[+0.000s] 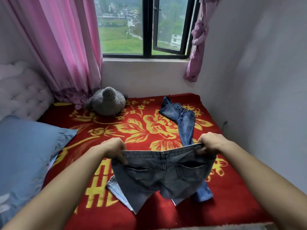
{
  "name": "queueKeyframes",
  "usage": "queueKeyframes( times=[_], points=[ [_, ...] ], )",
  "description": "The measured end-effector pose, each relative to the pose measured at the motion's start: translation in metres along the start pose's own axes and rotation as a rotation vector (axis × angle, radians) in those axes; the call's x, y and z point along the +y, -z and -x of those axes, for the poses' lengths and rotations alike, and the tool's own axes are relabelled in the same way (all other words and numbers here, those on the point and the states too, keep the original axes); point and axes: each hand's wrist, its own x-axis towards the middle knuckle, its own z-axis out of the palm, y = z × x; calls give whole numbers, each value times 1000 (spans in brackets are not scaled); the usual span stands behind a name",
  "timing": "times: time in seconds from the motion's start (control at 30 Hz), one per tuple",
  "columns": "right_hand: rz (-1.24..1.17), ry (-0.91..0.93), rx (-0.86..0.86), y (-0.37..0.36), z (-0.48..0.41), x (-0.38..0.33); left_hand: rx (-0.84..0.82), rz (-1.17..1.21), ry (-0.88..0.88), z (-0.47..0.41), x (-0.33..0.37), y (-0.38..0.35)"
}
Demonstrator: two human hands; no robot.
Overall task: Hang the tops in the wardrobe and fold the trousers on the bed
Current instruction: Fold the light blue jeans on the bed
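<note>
Grey jeans [163,173]: held up over the near middle of the bed, back pockets facing the camera, waistband stretched level between the two hands, legs hanging toward the blanket.
Left hand [114,149]: fingers curled over the left end of the waistband, pinching it.
Right hand [210,143]: clamped on the right end of the waistband, thumb inside.
Pale denim [116,191]: shows below the left edge of the grey jeans; cannot tell whether it is a separate garment.
Blue jeans [184,120]: lying flat on the blanket, running from the far right toward the near side, lower leg passing behind the grey pair.
Blanket [232,188]: red with yellow flowers; bare stretch in the middle between toy and blue jeans.
Right edge: bed meets the wall [257,72].
Far edge: under the window [146,27], stuffed toy [106,102] beside the pink curtain [66,47].
Left edge: blue pillow [28,150] against the padded headboard [23,93].
</note>
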Motion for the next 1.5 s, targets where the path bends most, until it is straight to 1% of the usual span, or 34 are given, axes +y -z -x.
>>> queueKeyframes(
  times=[0.07,0.2,0.27,0.33,0.43,0.57,0.63,0.77,0.87,0.97,1.03,1.1,1.17,1.23,1.33,1.43,1.5],
  points=[
    [-76,-2,-101,-10,-14,5,-14,85,-15,-9,-3,-7],
    [-165,39,-235,-26,-54,8,-24,193,61,-39,-12,-15],
    [-161,64,-246,-26,-79,8,23,118,86,-57,-13,-15],
    [-182,63,-177,-14,-109,10,104,63,123,-78,-12,-4],
    [-237,56,34,25,-156,17,293,70,176,-115,-8,36],
    [-395,36,422,118,-208,30,658,131,199,-158,9,133],
    [-448,39,613,174,-223,37,836,156,186,-168,21,192],
    [-411,90,978,282,-223,45,1155,152,87,-158,48,310],
    [-420,137,1180,341,-206,47,1354,144,44,-136,63,373],
    [-435,126,1286,370,-185,44,1454,130,11,-111,72,401],
    [-430,128,1303,368,-175,40,1451,129,-7,-98,72,396],
    [-401,118,1280,349,-168,38,1400,148,-19,-94,67,374],
    [-388,115,1235,313,-166,34,1323,173,-16,-96,55,335],
    [-408,130,1166,259,-167,26,1224,195,10,-103,38,281],
    [-445,125,977,159,-173,13,1067,192,40,-118,11,179],
    [-436,84,709,42,-178,2,845,179,113,-134,-12,61],
    [-385,44,538,-39,-177,-5,704,152,193,-140,-25,-20]
  ],
)
